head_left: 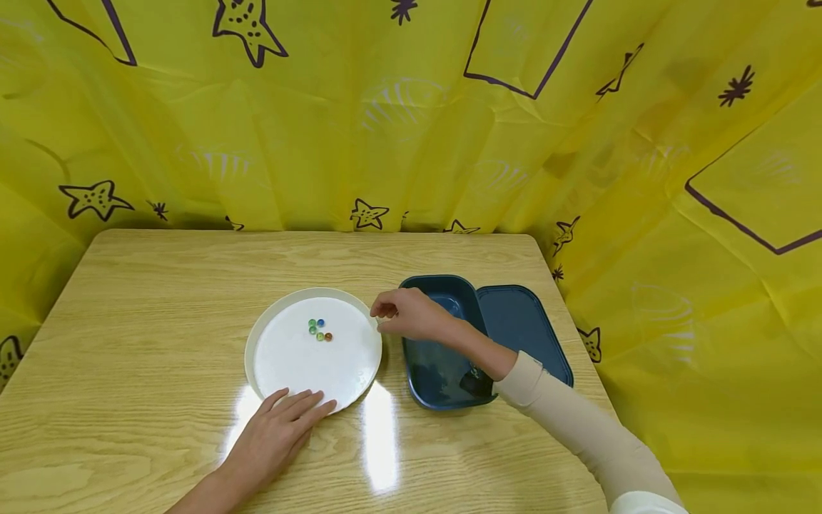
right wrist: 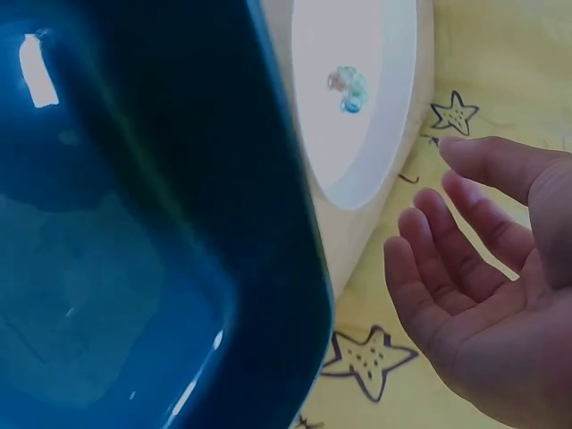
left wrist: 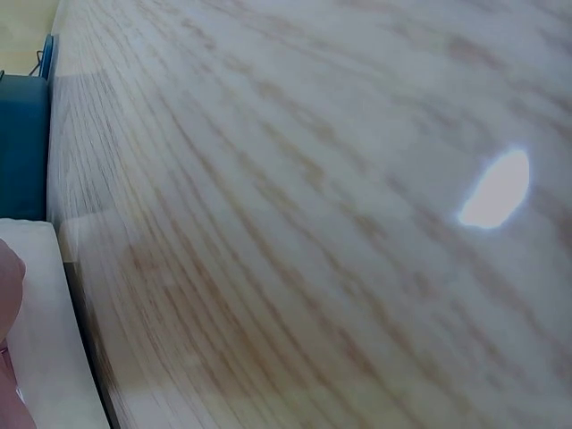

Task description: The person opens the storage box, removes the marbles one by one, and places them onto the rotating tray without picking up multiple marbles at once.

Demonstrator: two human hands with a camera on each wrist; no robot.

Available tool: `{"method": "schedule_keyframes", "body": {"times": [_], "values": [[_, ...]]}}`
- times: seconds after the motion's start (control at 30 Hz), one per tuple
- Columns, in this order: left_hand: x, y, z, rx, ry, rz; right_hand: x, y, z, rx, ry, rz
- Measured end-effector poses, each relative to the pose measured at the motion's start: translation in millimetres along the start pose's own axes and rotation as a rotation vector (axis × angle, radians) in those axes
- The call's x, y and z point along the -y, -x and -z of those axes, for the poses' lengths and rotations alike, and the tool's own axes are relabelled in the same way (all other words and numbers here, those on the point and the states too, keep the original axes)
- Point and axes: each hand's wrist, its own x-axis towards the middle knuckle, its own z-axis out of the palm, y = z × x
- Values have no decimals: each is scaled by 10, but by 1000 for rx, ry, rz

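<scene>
Left hand [head_left: 279,425] lay nearest the camera, flat on the wooden table [head_left: 160,343], fingers straight and relaxed, fingertips resting on the near rim of the white plate [head_left: 257,343] (holding nothing). Table took up most of the head view, with yellow starfish-print curtain [head_left: 411,128] behind and around it. Dark blue tub [head_left: 443,371] sat just right of the plate, touching or nearly so, its matching lid [head_left: 523,325] flat beside it on the right. Right hand [head_left: 411,314], beige sleeve [head_left: 578,421] behind it, hovered over the tub's left edge by the plate's right rim; right wrist view showed palm open, fingers [right wrist: 456,259] loosely bent, nothing gripped. Small cluster of glass marbles [head_left: 319,329] (green, blue, one reddish) sat together on the plate, slightly up from center, apart from both hands.
</scene>
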Motion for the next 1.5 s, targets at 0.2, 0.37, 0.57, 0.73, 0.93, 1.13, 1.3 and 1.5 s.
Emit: {"method": "schedule_keyframes", "body": {"times": [0.2, 0.37, 0.57, 0.73, 0.93, 1.13, 1.3, 1.5], "values": [[-3, 2, -3, 0, 1, -1, -135, 288, 65, 2, 65, -21], [-1, 1, -1, 3, -6, 0, -290, 502, 64, 22, 93, -65], [-3, 1, 3, 2, -10, 1, -455, 682, 34, 19, 133, -122], [-3, 1, 1, 5, -13, 1, -524, 778, 9, 34, 162, -192], [-3, 2, 0, 3, -9, 0, -595, 830, -12, 73, 192, -266], [-4, -3, 1, 5, -7, 3, -607, 820, -22, 89, 185, -342], [-1, -6, 3, 0, -1, -6, -596, 808, -29, 104, 207, -375], [2, -4, 1, -6, 9, -16, -607, 806, -55, 127, 233, -372]]}}
